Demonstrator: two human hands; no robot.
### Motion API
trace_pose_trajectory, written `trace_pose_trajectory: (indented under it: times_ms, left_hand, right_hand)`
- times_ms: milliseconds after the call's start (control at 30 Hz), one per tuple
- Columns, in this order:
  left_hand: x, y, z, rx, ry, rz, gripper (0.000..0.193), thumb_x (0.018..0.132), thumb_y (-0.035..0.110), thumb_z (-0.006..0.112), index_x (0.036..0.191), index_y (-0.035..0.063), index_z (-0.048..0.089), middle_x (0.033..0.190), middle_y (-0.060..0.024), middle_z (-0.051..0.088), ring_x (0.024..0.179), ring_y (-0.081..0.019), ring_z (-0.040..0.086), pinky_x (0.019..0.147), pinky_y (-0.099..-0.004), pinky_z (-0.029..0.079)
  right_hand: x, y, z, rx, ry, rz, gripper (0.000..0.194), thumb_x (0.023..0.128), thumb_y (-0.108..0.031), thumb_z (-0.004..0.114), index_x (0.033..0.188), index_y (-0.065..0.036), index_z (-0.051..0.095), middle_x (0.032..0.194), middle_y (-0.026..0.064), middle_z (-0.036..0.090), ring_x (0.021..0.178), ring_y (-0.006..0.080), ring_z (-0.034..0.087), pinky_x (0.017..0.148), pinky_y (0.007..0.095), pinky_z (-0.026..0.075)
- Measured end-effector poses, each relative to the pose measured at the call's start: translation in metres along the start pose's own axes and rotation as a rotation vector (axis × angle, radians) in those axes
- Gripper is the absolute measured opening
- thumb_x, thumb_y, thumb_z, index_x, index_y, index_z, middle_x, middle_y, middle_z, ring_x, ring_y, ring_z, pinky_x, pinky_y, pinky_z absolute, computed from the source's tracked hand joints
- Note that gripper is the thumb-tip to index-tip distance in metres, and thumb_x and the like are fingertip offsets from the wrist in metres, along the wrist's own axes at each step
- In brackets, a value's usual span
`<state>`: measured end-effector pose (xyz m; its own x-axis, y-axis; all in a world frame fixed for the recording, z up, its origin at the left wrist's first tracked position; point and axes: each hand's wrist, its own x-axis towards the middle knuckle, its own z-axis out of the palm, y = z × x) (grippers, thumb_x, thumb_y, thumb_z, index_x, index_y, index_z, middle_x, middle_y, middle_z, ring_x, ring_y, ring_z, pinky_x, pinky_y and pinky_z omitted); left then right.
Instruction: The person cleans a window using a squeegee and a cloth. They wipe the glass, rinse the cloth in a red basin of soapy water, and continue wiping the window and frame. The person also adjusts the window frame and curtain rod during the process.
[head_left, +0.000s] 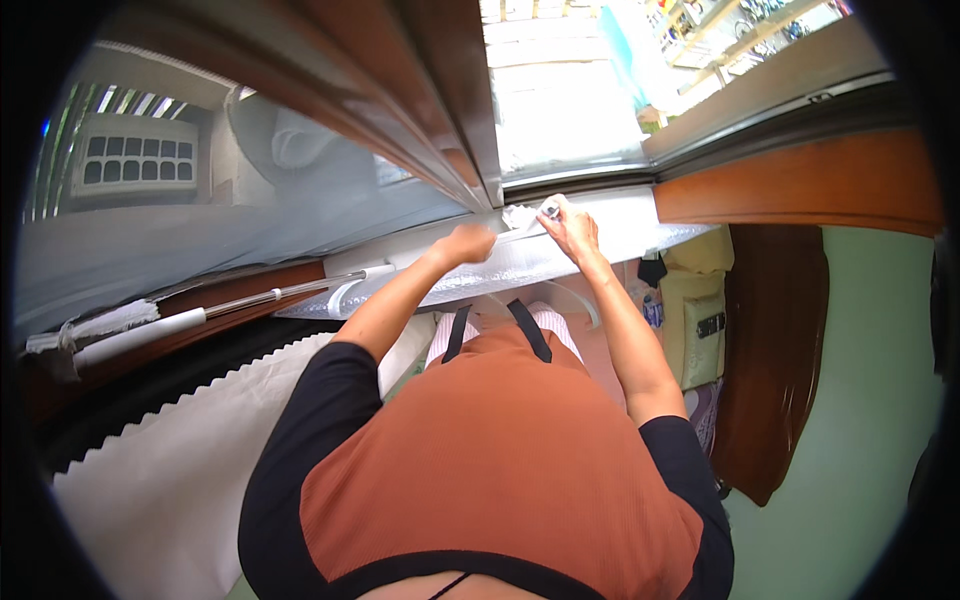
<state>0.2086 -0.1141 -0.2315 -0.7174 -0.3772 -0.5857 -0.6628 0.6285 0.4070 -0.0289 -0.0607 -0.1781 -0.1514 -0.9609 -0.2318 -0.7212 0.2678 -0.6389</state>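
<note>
My right hand (571, 226) pinches a small black and white object (551, 212) above the white windowsill (619, 206). Crumpled white material (519, 216) lies just left of those fingertips, and a thin white strip (517, 233) runs from there towards my left hand (470, 244). That hand is curled and blurred beside the window frame; whether it grips the strip cannot be told. Further left, a telescopic metal pole (247, 301) with a white sleeve lies along the ledge, a ragged white cloth (112, 328) at its far end.
A sliding window's brown frame (457, 112) rises ahead, its right part open to the outside. Silvery bubble foil (450, 283) covers the sill's front. Right of my arm are a yellowish cushion (679, 281), a black remote control (711, 325) and a dark wooden panel (772, 337). Pale scalloped fabric (187, 450) spreads at left.
</note>
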Motion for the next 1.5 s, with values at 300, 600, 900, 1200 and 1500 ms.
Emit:
trace_pose_trajectory:
  times_ms: [300, 600, 900, 1200, 1500]
  left_hand:
    - [0.073, 0.029, 0.024, -1.161, 0.137, -0.31, 0.032, 0.087, 0.013, 0.062, 0.118, 0.0035, 0.06, 0.092, -0.0051, 0.065, 0.066, -0.0117, 0.065, 0.055, -0.0267, 0.049]
    - [0.042, 0.045, 0.014, -1.326, 0.306, -0.162, 0.015, 0.092, 0.016, 0.068, 0.088, 0.002, 0.069, 0.073, -0.0078, 0.071, 0.057, -0.0101, 0.063, 0.049, -0.0238, 0.05]
    - [-0.101, -0.069, 0.081, 0.386, 0.421, -0.58, 0.015, 0.086, 0.01, 0.056, 0.093, 0.0041, 0.069, 0.088, -0.0174, 0.071, 0.071, -0.0304, 0.071, 0.056, -0.0462, 0.056]
    - [0.07, -0.022, 0.086, 0.312, 0.47, -0.185, 0.021, 0.082, 0.02, 0.058, 0.084, 0.0089, 0.075, 0.094, -0.0118, 0.068, 0.093, -0.0307, 0.065, 0.075, -0.0474, 0.051]
    - [0.176, -0.01, 0.081, 0.234, 0.237, -0.087, 0.031, 0.085, 0.013, 0.056, 0.114, 0.0108, 0.065, 0.128, -0.0099, 0.057, 0.103, -0.0303, 0.061, 0.08, -0.0432, 0.054]
  right_hand:
    - [0.009, 0.002, -0.012, 0.032, -0.075, 0.008, 0.033, 0.085, -0.04, 0.072, 0.104, -0.013, 0.065, 0.095, 0.0107, 0.072, 0.091, 0.0336, 0.069, 0.076, 0.0445, 0.053]
    - [0.014, 0.015, -0.011, -0.019, -0.063, -0.054, 0.035, 0.085, -0.044, 0.072, 0.108, -0.018, 0.066, 0.088, 0.0091, 0.072, 0.085, 0.0305, 0.07, 0.074, 0.0412, 0.053]
    - [0.007, 0.022, -0.031, 0.017, -0.099, -0.039, 0.037, 0.084, -0.043, 0.073, 0.111, -0.018, 0.066, 0.087, 0.0093, 0.072, 0.084, 0.029, 0.07, 0.075, 0.0398, 0.053]
    - [-0.014, 0.034, -0.021, 0.014, -0.058, -0.041, 0.042, 0.085, -0.046, 0.072, 0.118, -0.019, 0.066, 0.078, 0.0109, 0.071, 0.074, 0.0283, 0.072, 0.067, 0.0396, 0.055]
    - [-0.033, 0.034, -0.031, 0.143, 0.067, -0.102, 0.032, 0.084, -0.03, 0.077, 0.111, -0.016, 0.066, 0.084, 0.0086, 0.071, 0.071, 0.0267, 0.07, 0.064, 0.0383, 0.054]
